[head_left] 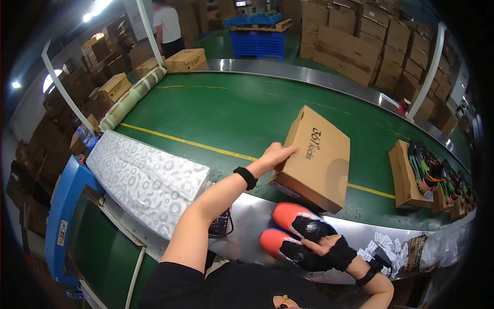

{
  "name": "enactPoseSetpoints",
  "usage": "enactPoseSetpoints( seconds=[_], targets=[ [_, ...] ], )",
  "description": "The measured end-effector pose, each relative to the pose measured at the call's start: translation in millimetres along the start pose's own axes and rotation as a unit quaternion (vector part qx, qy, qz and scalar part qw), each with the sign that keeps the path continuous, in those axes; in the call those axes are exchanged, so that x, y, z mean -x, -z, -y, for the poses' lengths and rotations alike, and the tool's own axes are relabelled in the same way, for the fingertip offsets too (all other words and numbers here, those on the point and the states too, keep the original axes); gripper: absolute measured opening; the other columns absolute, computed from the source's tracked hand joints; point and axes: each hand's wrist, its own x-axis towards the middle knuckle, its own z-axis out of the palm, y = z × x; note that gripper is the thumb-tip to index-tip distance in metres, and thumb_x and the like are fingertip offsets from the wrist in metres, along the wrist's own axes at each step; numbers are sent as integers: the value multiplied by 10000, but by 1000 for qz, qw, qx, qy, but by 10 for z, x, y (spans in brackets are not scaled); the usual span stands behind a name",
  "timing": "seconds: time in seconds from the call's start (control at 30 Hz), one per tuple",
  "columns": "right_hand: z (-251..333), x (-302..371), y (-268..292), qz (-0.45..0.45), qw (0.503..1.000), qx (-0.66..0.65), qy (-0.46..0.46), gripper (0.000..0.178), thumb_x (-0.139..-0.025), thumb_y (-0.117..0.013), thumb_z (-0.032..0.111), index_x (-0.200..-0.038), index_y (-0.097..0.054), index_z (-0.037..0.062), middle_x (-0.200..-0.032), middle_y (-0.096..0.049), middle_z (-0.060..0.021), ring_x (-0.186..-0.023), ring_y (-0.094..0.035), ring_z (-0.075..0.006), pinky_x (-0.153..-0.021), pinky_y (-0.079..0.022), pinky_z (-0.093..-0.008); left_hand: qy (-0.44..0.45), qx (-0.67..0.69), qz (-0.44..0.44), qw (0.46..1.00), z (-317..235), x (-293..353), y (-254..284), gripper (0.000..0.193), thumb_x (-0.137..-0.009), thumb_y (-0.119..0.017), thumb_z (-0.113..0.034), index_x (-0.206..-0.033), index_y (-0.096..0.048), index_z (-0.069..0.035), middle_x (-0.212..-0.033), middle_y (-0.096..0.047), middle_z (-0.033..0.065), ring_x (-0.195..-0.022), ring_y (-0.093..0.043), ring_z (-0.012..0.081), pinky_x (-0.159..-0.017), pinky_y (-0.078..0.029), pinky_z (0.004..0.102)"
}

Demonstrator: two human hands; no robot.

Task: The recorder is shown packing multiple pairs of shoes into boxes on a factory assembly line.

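Observation:
A brown cardboard shoebox (320,157) is tilted over the green belt, its lid side facing me. At its left edge, my left hand (278,155) is closed on it, thumb on top and the other fingers mostly hidden. A pair of red and black shoes (288,219) rests side by side on the metal ledge, toes pointing left. My right hand (329,248), in a black fingerless glove, grips the two shoes around their openings; some fingers are hidden. Both wrists wear black bands.
A patterned silver-white wrapped stack (149,177) stands at left. Open boxes with dark multicoloured shoes (429,172) line the belt at right. Small white slips (383,250) lie beside a clear plastic bag (445,250). Blue pallets (259,41) and a person (168,28) are beyond the belt.

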Motion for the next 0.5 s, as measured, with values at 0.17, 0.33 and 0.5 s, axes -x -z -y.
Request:
enactPoseSetpoints(
  seconds=[0.17, 0.33, 0.5],
  targets=[
    [-297, -112, 146, -117, 959, -236, -108, 307, -699, -636, 276, -971, -593, 139, -701, -604, -113, -610, -596, -259, -550, -473, -348, -47, -29, 68, 996, -772, 426, -174, 536, -762, -564, -471, -762, -551, 65, -584, -542, 85, -442, -547, 135, -390, -464, 270],
    [-657, -378, 268, -417, 865, -25, -279, 634, -618, -713, 229, -1153, -448, 17, -1009, -502, -176, -891, -546, -300, -690, -470, -355, -415, -69, -22, 907, -641, 388, -701, 269, -804, -508, -244, -938, -574, -20, -746, -607, 165, -651, -609, 288, -613, -499, 353],
    [-966, -504, -95, -547, 817, -36, -178, 652, -617, -718, 246, -1158, -443, 4, -1128, -456, -174, -932, -529, -338, -739, -466, -366, -354, -135, -41, 925, -636, 463, -721, 266, -796, -483, -200, -971, -585, -27, -844, -591, 201, -833, -567, 335, -733, -445, 414]
  ],
)
